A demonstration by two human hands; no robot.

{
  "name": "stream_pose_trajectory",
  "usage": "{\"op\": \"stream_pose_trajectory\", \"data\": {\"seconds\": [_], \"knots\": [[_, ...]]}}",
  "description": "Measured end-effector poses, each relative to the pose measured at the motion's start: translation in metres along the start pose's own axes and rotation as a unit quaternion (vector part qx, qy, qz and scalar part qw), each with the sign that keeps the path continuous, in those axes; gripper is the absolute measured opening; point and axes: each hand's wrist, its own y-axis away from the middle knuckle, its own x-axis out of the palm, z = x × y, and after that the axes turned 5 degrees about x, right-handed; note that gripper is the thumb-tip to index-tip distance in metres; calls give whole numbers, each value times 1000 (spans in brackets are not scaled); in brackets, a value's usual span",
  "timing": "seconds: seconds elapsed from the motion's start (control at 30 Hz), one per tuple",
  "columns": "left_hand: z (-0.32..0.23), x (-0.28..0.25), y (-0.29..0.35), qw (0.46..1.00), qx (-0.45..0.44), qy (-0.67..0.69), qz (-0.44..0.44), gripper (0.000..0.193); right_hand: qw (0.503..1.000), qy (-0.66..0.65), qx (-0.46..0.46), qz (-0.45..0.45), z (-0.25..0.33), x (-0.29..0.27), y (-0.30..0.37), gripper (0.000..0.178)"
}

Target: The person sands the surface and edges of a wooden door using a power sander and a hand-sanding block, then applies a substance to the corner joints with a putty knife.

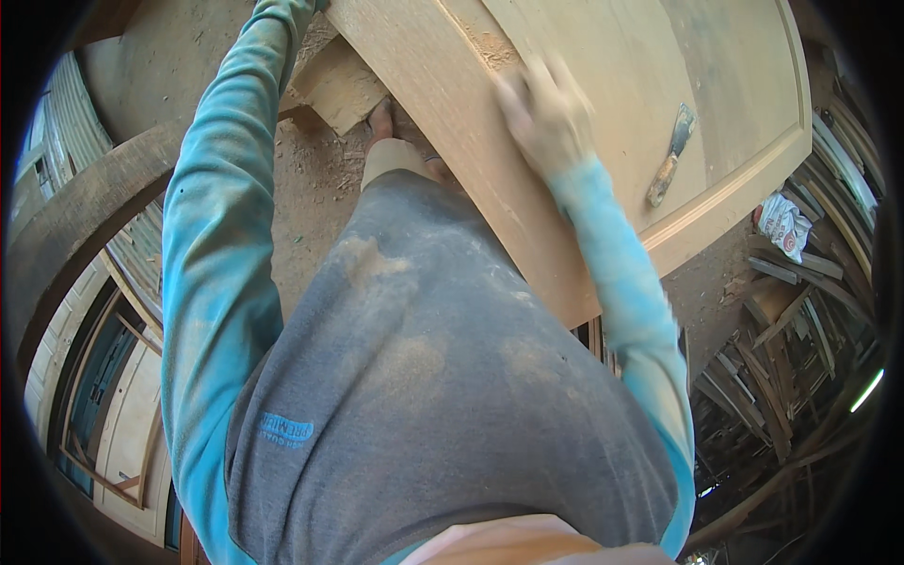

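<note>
My right hand (551,118) presses down on a wooden panel door (565,273), its fingertips at the moulded groove between the frame and the raised panel. Motion smears its fingers, so whether a piece of something lies under them cannot be seen. Sawdust (492,42) has gathered in the groove just beyond the fingers. To the right of this hand, a worn putty knife (664,174) with a stained handle rests on the panel. My left arm (226,160) stretches up along the door's left side, and its hand is beyond the top edge of the view.
A wood block (339,85) lies by my foot on the dusty ground, left of the door. Stacked timber offcuts (772,358) and a white sack (783,226) are at the right. A curved wooden piece (85,217) arches at the left, near another door (127,452).
</note>
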Motion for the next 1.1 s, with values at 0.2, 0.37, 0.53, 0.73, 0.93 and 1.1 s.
{"op": "stream_pose_trajectory", "data": {"seconds": [0.2,0.37,0.53,0.73,0.93,1.1], "knots": [[9,22,4,999,14,35,-26,36,1000,-5,0,-13,6,24,-50,23],[39,44,16,981,-128,82,-123,55,994,4,81,73,-10,-51,76,24],[20,34,18,969,-204,127,-64,61,999,-12,39,33,6,6,-14,21],[13,24,20,958,-190,213,-40,64,1000,0,-2,-8,29,100,-200,29],[0,-1,22,888,-258,380,-12,71,997,-47,50,46,24,38,-92,25],[-2,-3,23,892,-256,373,-5,71,997,-4,46,67,51,105,-206,25]]}}
